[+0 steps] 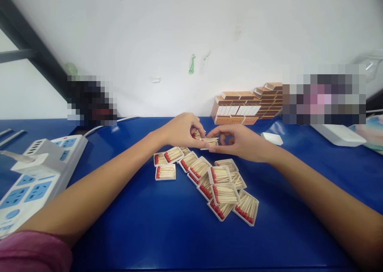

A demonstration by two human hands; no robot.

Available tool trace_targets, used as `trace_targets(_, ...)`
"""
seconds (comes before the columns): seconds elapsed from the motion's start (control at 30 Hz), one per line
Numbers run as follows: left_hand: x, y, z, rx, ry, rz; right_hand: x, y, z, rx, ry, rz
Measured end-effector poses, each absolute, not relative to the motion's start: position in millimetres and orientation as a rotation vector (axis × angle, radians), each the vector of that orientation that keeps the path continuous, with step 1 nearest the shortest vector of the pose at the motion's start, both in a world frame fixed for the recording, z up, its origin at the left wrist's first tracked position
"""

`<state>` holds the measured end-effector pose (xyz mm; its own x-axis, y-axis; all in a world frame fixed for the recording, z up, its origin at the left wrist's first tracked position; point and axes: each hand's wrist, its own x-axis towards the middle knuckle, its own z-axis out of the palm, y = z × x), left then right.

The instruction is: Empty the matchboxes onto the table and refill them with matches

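Between my two hands, at the back of the pile, is a matchbox tray [211, 143] filled with red-headed matches. My left hand [187, 130] grips its left side, thumb in front and fingers curled behind. From the right, my right hand [235, 141] pinches the same tray with thumb and fingertips. More matches show behind my left fingers, partly hidden. In front of my hands lie several open matchbox trays [200, 168] full of matches, some overlapping or stacked. One tray [165, 172] lies apart at the left of the group.
Stacked matchboxes [237, 108] stand against the white wall at the back. A small white block [271, 138] lies right of my right hand. A power strip [38, 188] with a plugged-in adapter is on the left. A white device [338, 135] sits at the right on the blue table [143, 228].
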<state>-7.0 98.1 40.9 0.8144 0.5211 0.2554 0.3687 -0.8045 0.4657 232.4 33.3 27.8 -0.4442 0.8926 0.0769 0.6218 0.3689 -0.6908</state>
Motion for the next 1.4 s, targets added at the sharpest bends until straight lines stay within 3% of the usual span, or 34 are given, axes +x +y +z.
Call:
trace_targets(0.43, -8, 102, 39, 2.586, 0.691, 0.542, 233, 39, 18, -1.16, -1.88, 0.907)
trace_targets(1.03, -12, 105, 41, 2.6, 0.791, 0.607, 223, 28, 12, -1.303, -2.043, 0.354)
trace_targets(1.4, -13, 106, 41, 2.564, 0.788, 0.612, 224, 33, 1, -1.246, -2.026, 0.26)
